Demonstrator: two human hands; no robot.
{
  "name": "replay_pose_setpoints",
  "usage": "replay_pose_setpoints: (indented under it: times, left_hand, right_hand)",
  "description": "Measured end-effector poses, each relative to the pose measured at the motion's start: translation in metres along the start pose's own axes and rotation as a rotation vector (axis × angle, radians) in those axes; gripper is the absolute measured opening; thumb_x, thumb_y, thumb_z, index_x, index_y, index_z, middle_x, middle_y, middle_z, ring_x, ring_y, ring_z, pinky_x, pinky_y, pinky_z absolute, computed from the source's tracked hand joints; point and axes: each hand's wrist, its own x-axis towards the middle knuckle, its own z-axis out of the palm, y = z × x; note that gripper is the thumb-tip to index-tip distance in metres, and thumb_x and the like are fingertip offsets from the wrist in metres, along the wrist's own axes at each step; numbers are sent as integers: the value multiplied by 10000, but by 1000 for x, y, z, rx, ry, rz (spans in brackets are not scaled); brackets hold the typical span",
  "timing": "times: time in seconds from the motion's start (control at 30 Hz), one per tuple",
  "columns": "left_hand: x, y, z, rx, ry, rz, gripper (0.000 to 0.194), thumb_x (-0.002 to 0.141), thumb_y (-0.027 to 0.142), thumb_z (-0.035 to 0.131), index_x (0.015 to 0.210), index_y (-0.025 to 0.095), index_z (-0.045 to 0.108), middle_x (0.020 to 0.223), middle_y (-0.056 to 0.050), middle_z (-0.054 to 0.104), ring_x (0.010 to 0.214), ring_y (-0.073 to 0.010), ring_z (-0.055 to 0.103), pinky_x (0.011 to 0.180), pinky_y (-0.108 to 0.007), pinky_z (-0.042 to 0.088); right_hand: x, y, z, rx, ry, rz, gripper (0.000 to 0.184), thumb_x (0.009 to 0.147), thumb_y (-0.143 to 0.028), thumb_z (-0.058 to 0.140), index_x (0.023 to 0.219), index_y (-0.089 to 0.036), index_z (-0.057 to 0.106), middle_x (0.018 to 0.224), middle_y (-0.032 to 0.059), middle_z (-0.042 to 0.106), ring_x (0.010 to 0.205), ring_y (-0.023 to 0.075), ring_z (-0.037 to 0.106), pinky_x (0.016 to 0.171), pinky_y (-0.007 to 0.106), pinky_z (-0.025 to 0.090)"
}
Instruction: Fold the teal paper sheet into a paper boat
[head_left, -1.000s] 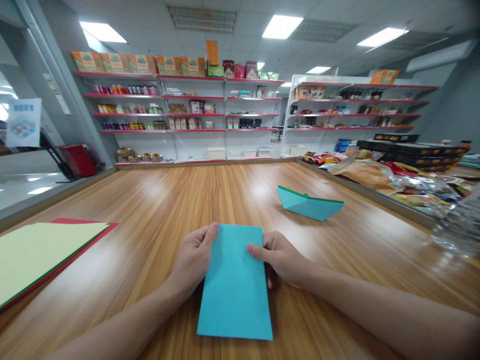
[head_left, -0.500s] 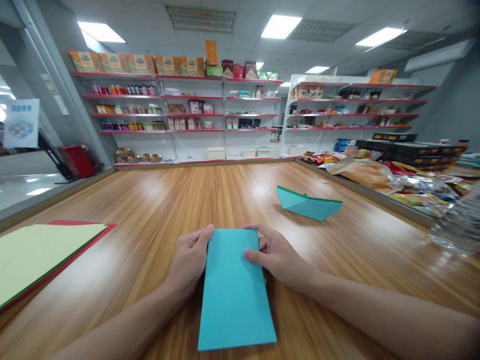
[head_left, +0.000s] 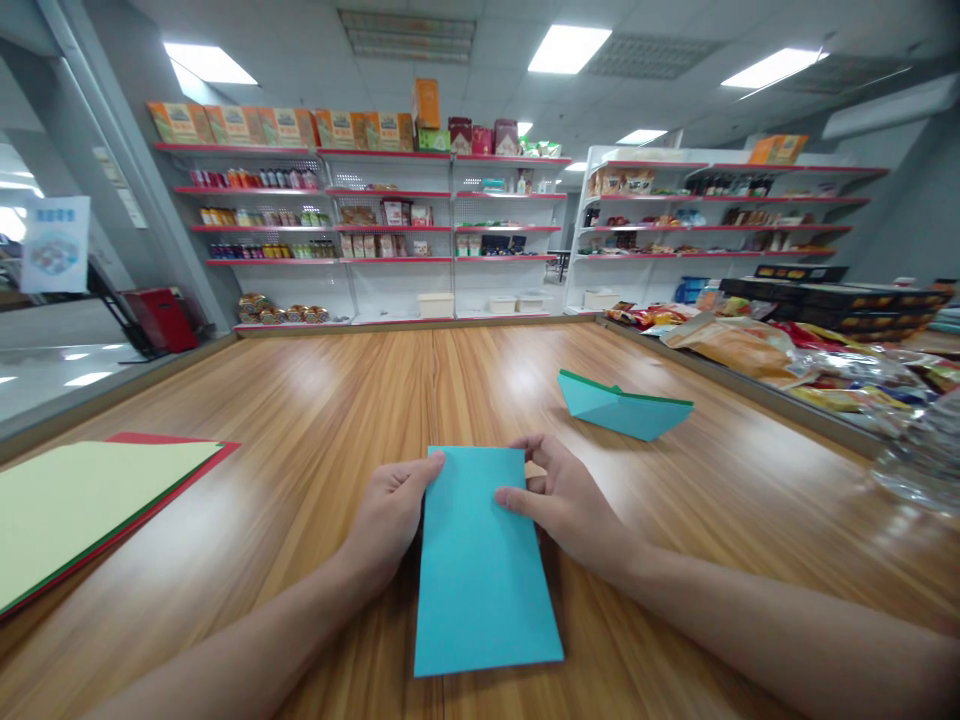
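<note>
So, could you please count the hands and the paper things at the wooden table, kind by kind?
Bare hands, the left hand and the right hand: 2
Rectangular light blue paper, held by both: 1
Folded blue paper boat shape with a green edge: 1
Stack of pale yellow, green and red paper sheets: 1
Total: 5

Tabletop, paper items and surrounding stock

Table point(head_left: 337, 400), near centre: one paper sheet point(head_left: 484, 570), between left hand point(head_left: 390, 515) and right hand point(head_left: 570, 505). Table, left: one paper stack point(head_left: 90, 510), sheets overlapping. Table, right of centre, beyond the right hand: one paper boat point(head_left: 626, 405). Table, far right: one container point(head_left: 926, 460), partly out of view. Past the right rim: packets point(head_left: 742, 345), piled; boxes point(head_left: 832, 300) behind them. Behind the table: stocked shelves point(head_left: 397, 275).
</note>
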Motion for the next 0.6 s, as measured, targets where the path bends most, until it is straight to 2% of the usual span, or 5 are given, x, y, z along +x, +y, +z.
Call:
replay_pose_setpoints:
  times: [0.1, 0.23, 0.37, 0.47, 0.6]
  left_hand:
    - [-2, 1, 0, -11, -61, -2, 449, 761, 492, 620, 516, 145, 477, 466, 31, 459, 397, -69, 368, 396, -192, 271]
    - [-2, 5, 0, -30, -102, -18, 382, 743, 491, 645, 631, 128, 598, 544, -4, 569, 461, -105, 488, 454, -208, 359]
    - [-3, 8, 3, -98, -62, -64, 348, 710, 466, 690, 714, 120, 654, 604, -40, 643, 494, -137, 555, 488, -232, 416]
    - [-8, 9, 11, -237, -40, -125, 317, 744, 418, 679, 831, 114, 669, 684, -72, 686, 556, -162, 610, 537, -252, 469]
    - [-17, 12, 23, -414, 14, -216, 299, 820, 378, 604, 955, 115, 649, 787, -112, 710, 672, -213, 664, 620, -308, 522]
  right_hand:
    - [3, 2, -2, 86, 2, 6, 448, 684, -301, 754, 977, -195, 432, 873, 10, 591, 657, 130, 609, 548, 245, 487]
    - [4, 2, -3, 130, -35, 32, 429, 694, -315, 750, 950, -196, 428, 761, -14, 582, 623, 122, 580, 527, 229, 453]
    - [1, -1, -2, 112, -74, -14, 405, 718, -321, 731, 959, -200, 429, 768, -11, 579, 661, 127, 576, 556, 234, 455]
    - [-3, -4, 0, 68, -110, -39, 417, 744, -309, 709, 1040, -207, 434, 832, 4, 593, 719, 138, 591, 604, 253, 482]
    - [-9, -6, 3, -131, -157, -137, 356, 784, -305, 659, 1079, -187, 499, 962, 55, 597, 841, 179, 592, 717, 319, 504]
